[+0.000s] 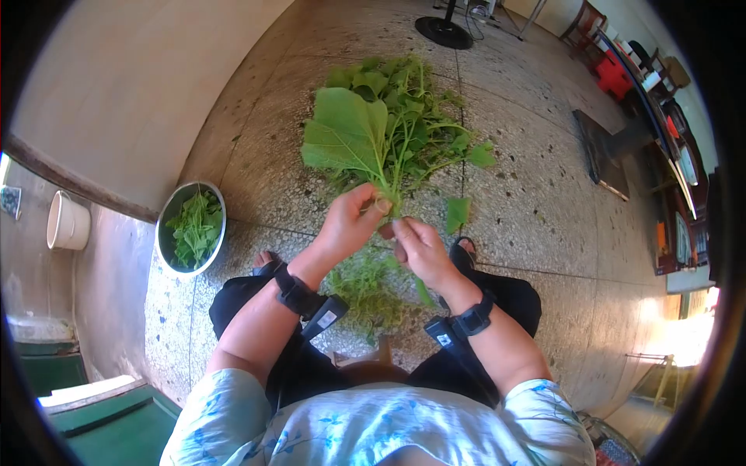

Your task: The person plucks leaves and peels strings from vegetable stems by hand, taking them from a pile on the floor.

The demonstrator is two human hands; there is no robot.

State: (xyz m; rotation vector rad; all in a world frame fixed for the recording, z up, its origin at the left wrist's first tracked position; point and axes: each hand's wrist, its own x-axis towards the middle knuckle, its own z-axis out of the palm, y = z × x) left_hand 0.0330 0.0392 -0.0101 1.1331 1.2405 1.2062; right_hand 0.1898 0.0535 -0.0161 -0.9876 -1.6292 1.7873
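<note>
My left hand (353, 221) is closed around the stems of a leafy green sprig (346, 136), whose broad leaf points up and away from me. Close beside it, my right hand (420, 248) pinches the lower end of the same stems. Beyond both hands a large heap of green vines and leaves (420, 116) lies on the floor. A smaller pile of thin stems and tendrils (365, 291) sits between my feet, partly under my hands. At the left stands a metal bowl (223, 233) with green leaves (196, 229) in it.
One loose leaf (458, 213) lies on the speckled floor (536, 202) right of my hands. A white bucket (68, 221) is at the far left. Beyond the heap stands a round black base (444, 33). A table base (602, 155) and red stool (614, 75) are at the right.
</note>
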